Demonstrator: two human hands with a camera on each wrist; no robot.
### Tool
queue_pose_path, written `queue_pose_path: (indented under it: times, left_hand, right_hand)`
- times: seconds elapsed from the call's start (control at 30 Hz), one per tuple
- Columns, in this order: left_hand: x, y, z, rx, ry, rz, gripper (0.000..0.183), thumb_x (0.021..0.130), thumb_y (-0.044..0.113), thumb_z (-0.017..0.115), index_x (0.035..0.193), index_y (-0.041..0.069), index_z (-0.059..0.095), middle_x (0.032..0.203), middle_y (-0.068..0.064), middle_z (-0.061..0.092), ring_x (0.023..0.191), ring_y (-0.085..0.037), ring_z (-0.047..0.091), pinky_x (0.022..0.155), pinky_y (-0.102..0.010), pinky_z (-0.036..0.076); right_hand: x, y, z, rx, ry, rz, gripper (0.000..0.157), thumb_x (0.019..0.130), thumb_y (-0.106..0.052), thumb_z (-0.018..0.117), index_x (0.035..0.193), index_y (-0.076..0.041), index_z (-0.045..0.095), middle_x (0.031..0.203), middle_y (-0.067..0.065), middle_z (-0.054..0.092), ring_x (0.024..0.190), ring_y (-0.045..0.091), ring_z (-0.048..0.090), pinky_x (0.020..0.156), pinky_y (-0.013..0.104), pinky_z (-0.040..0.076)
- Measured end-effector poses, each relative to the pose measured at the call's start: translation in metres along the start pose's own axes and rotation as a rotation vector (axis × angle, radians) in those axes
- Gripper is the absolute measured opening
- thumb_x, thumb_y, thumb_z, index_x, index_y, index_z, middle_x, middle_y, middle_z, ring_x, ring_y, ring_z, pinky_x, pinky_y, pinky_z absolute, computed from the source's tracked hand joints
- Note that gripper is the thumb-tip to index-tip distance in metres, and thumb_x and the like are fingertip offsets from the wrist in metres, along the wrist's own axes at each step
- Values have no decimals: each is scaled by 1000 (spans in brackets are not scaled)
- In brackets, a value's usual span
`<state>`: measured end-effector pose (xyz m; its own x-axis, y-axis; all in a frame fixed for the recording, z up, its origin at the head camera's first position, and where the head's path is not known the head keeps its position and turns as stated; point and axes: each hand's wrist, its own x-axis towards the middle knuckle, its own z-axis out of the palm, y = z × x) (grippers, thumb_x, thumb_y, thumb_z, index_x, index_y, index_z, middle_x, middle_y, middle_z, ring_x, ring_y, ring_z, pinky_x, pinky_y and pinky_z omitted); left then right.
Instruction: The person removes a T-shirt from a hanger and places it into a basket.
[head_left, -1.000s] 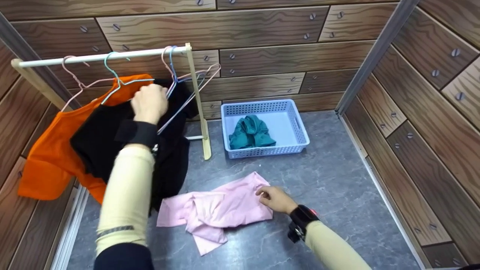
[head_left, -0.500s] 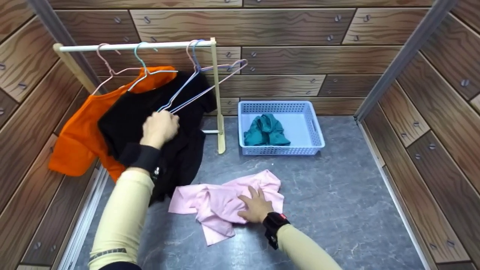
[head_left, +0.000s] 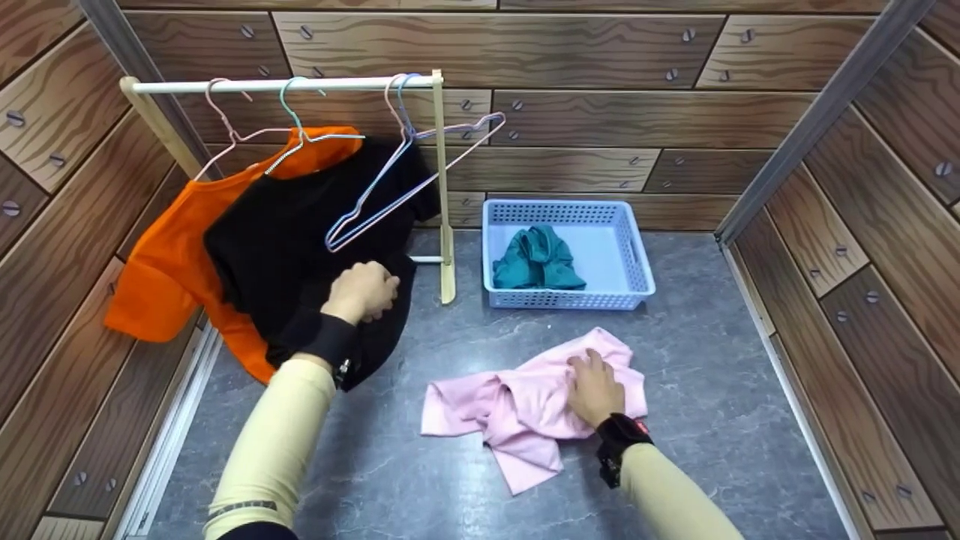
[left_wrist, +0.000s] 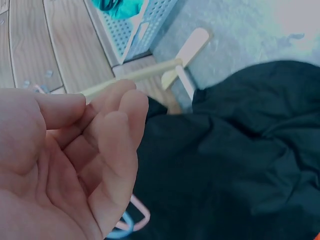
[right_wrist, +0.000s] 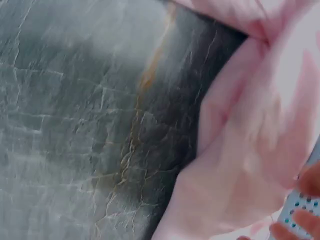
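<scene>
A crumpled pink garment lies on the grey floor, and my right hand rests on its right part with the fingers extended. In the right wrist view, pink folds fill the right side, with fingertips at the lower corner. My left hand is in front of a hanging black T-shirt, just below two bare hangers, one pink and one blue. The left wrist view shows its fingers loosely curled around nothing.
A clothes rack with a white rail stands at the left. An orange shirt hangs on it behind the black one. Right of the rack, a blue basket holds a teal garment. Wood-patterned walls enclose the floor.
My left hand has come down from the rack, past the bare hangers, and the hangers now hang free of it. My right hand has spread onto the pink garment and slid it rightward.
</scene>
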<state>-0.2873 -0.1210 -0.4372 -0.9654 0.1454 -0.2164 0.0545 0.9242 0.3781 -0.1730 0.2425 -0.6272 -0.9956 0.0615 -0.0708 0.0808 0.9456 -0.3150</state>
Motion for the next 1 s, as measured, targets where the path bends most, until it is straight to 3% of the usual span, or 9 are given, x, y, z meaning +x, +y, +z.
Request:
queue_pose_path:
  times: [0.07, 0.13, 0.23, 0.37, 0.5, 0.67, 0.8, 0.9, 1.0]
  left_hand:
    - [0, 3, 7, 5, -15, 0, 35, 100, 31, 47, 86, 11, 72, 68, -3, 72, 45, -10, 61, 54, -30, 51]
    - [1, 7, 14, 11, -33, -2, 33, 99, 31, 48, 89, 11, 73, 65, -3, 71, 45, -10, 61, 53, -30, 51]
    - [1, 12, 23, 24, -67, 10, 32, 99, 31, 49, 95, 12, 74, 58, -1, 67, 43, -11, 60, 53, -30, 51]
    - [4, 16, 31, 47, -88, 32, 30, 98, 30, 49, 92, 14, 74, 52, 1, 61, 40, -11, 57, 52, -30, 50]
    - [5, 15, 33, 52, -95, 40, 32, 98, 30, 49, 85, 14, 73, 50, 1, 59, 39, -11, 55, 50, -30, 49]
    - [5, 15, 34, 43, -109, 39, 35, 98, 32, 49, 83, 11, 72, 54, 1, 60, 40, -12, 56, 49, -30, 49]
    - [4, 16, 33, 36, -114, 34, 32, 98, 32, 50, 89, 14, 73, 58, 2, 62, 42, -11, 57, 50, -29, 50]
    - [2, 16, 31, 33, -107, 26, 28, 98, 31, 51, 94, 16, 74, 58, 2, 62, 42, -11, 57, 49, -29, 49]
    - [2, 17, 30, 31, -96, 20, 27, 97, 31, 52, 96, 17, 75, 56, 2, 61, 41, -11, 56, 49, -29, 49]
  right_hand:
    - [-2, -4, 0, 21, -54, 51, 54, 90, -39, 61, 139, -17, 51, 153, 26, 31, 128, 55, 41, 83, 72, 44]
    - [-7, -12, 3, 10, -166, 83, 71, 86, -55, 61, 146, -23, 42, 157, 30, 19, 131, 60, 34, 85, 74, 42]
    - [-13, -21, 11, -18, -266, 98, 80, 79, -61, 66, 147, -27, 41, 157, 34, 11, 128, 63, 33, 83, 73, 43]
    - [-14, -23, 21, -16, -233, 71, 73, 74, -47, 75, 137, -20, 51, 154, 36, 16, 124, 63, 36, 80, 68, 47]
    - [-12, -20, 20, 9, -168, -16, 58, 70, -27, 78, 124, -13, 60, 142, 33, 37, 113, 57, 47, 76, 62, 51]
    - [-6, -9, 7, 29, -110, -146, 41, 69, -10, 77, 108, -10, 62, 111, 22, 59, 90, 41, 61, 71, 54, 52]
    - [8, -1, -11, 132, -122, -210, 30, 69, 2, 68, 95, -11, 59, 91, 12, 64, 84, 30, 62, 71, 50, 51]
    - [21, -1, -33, 279, -143, -240, 39, 71, 9, 60, 105, -10, 62, 103, 12, 68, 97, 32, 64, 85, 52, 51]
    - [35, -7, -63, 372, -108, -298, 47, 71, 12, 55, 114, -4, 62, 113, 19, 67, 107, 40, 62, 95, 57, 48]
